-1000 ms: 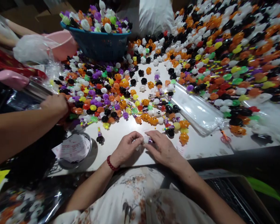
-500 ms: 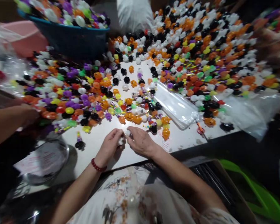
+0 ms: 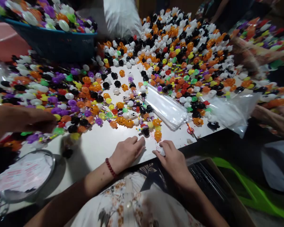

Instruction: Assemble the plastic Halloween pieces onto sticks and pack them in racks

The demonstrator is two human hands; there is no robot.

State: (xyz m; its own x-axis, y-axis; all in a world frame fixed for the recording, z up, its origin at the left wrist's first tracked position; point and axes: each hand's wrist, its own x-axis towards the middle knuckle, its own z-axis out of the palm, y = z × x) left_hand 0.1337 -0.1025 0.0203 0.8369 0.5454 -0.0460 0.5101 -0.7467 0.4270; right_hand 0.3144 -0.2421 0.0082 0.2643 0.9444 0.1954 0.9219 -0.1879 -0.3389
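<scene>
Curls the left hand (image 3: 127, 155) over the tabletop (image 3: 97, 148), now parted from the right hand (image 3: 161, 151), with grip impossible to judge; pinches a white piece (image 3: 160, 149) in the right grip, just short of an orange toy (image 3: 157, 136).

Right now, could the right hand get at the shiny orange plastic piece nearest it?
Probably yes: the shiny orange plastic piece lies just beyond the right hand, uncovered, though the small white object pinched in that hand might need setting down first.
</scene>
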